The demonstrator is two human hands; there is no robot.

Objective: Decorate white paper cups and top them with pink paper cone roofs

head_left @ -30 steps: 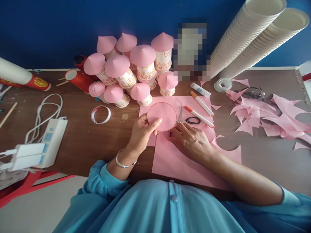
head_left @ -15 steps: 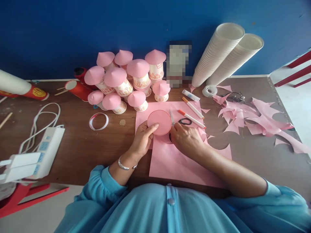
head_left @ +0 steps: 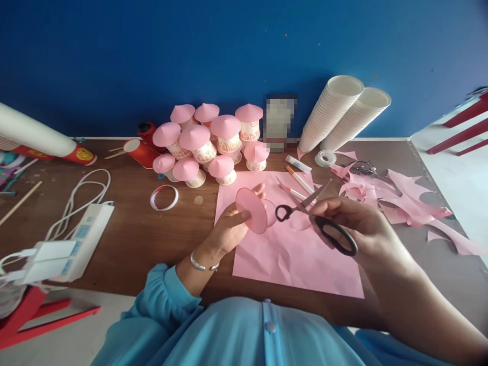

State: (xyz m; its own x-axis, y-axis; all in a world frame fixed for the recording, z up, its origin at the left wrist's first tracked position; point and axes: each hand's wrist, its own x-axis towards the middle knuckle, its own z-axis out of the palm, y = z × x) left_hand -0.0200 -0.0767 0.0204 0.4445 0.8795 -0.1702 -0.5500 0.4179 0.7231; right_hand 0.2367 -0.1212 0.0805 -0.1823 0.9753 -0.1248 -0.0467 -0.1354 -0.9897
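The left hand (head_left: 229, 229) pinches a thin round disc of pink paper (head_left: 251, 211) between thumb and fingers, tilted above the flat pink paper sheet (head_left: 297, 259). The right hand (head_left: 358, 223) closes around steel scissors with black loop handles (head_left: 319, 223), also above this sheet. Behind the sheet stand printed paper cups with pink cone roofs (head_left: 213, 140).

Plain pink paper disc (head_left: 251, 210); scissors (head_left: 324, 229) with black handles and grey blades; pink sheet (head_left: 297, 259) on a brown wood-grain table (head_left: 133, 239). At 12 o'clock, white cups (head_left: 227, 145) printed in orange-red under pink cone caps; at 1 o'clock, plain white cup stacks (head_left: 330, 114). Deep blue wall (head_left: 152, 51); light blue shirt (head_left: 236, 335); silver bracelet (head_left: 202, 264)
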